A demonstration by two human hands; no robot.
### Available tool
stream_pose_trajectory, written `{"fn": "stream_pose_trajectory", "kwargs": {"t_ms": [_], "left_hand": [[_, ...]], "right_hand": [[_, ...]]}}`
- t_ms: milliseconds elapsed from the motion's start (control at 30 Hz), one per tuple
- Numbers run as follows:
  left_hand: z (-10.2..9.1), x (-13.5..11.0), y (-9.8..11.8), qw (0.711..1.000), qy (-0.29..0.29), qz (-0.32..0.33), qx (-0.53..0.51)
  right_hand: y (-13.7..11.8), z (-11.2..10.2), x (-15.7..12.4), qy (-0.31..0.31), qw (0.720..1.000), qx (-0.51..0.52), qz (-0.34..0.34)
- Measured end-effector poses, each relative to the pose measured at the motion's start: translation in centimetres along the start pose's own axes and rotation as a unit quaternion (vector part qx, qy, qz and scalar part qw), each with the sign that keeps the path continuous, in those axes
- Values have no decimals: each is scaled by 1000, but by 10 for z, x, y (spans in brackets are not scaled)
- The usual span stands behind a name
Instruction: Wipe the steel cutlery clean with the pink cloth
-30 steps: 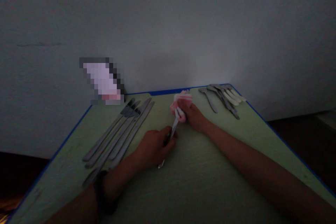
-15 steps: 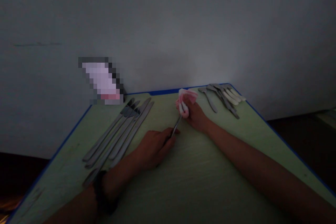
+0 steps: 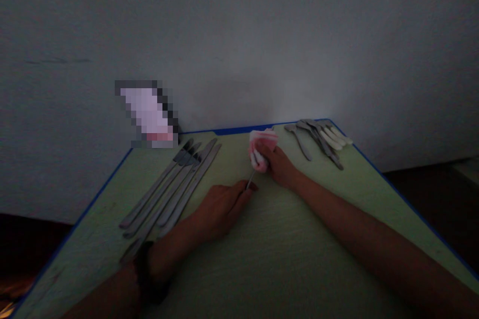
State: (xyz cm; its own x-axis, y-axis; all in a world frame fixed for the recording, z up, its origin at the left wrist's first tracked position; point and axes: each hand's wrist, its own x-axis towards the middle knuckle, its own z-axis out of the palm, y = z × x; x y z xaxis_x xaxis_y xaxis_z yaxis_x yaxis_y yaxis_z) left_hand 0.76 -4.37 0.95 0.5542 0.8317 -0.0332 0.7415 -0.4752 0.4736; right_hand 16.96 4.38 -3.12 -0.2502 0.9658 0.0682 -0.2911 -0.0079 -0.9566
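My left hand (image 3: 224, 209) is closed around the handle of a thin metal piece of cutlery (image 3: 251, 178). Its far end is hidden inside a pink and white cloth (image 3: 265, 135), so I cannot tell whether it is a spoon, fork or knife. My right hand (image 3: 279, 162) grips this cloth, pressing it around the cutlery just beyond my left fingers. Left of my left hand, several long metal knives and other cutlery (image 3: 174, 187) lie side by side. To the right of the cloth rests a single metal spoon (image 3: 299, 143).
Beyond that spoon lies a pile of metal cutlery (image 3: 324, 144), with several white-handled pieces (image 3: 333, 137) at its right. A blurred-out, phone-like device (image 3: 147, 114) leans against the wall (image 3: 239, 35) at the back left. The green table (image 3: 269, 254) has a blue edge.
My right hand has shifted the cloth slightly toward my left hand along the cutlery, leaving less metal showing. My left hand keeps its hold. The view has moved a little.
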Motion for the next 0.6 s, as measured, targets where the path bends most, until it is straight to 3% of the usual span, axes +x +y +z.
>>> {"fn": "stream_pose_trajectory", "kwargs": {"t_ms": [233,600], "left_hand": [[1,3,-2,999,-12,1,51],[3,6,1,994,-20,-27,104]], "right_hand": [[-3,2,3,46,995,88,-15],[-6,4,-5,15,999,-33,-23]]}}
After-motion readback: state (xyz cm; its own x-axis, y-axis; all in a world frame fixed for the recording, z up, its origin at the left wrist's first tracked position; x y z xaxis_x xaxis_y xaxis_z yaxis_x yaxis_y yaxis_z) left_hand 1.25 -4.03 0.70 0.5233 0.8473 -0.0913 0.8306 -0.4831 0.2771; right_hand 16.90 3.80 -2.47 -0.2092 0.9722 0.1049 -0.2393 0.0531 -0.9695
